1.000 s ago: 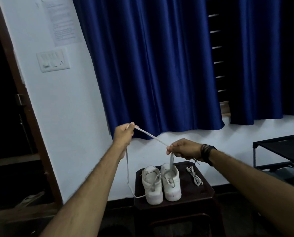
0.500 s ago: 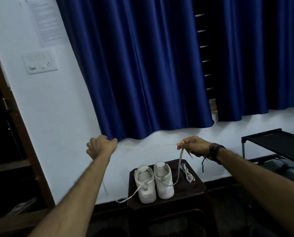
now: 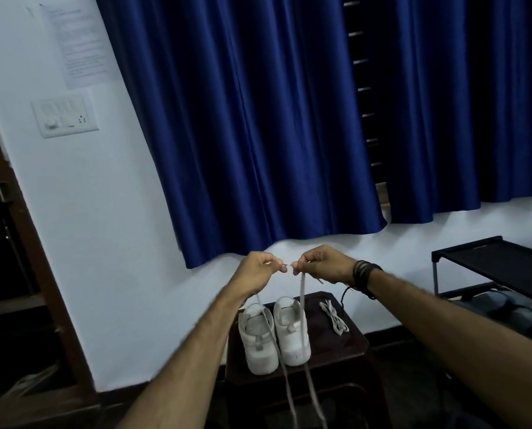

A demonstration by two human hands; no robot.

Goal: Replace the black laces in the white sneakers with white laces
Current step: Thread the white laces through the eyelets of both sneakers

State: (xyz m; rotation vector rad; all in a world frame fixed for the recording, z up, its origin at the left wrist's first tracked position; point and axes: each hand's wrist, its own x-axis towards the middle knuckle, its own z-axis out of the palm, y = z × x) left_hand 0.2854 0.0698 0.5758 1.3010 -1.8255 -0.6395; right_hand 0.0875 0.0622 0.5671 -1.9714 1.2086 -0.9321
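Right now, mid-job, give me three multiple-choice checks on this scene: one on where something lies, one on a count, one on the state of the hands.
1. Where does the spare bundled lace lie?
A. on the stool, right of the sneakers
B. inside a sneaker
C. on the black rack

2. How many sneakers stand on the stool?
A. one
B. two
C. three

3. What are the hands doing?
A. both rest flat on the stool
B. only the left hand holds a lace
C. both pinch the white lace above the sneakers

Key: 1 A, the bundle sits on the stool top beside the right sneaker. 2 B, the left sneaker stands beside it. 3 C, the left hand and right hand meet, the lace hanging from both.
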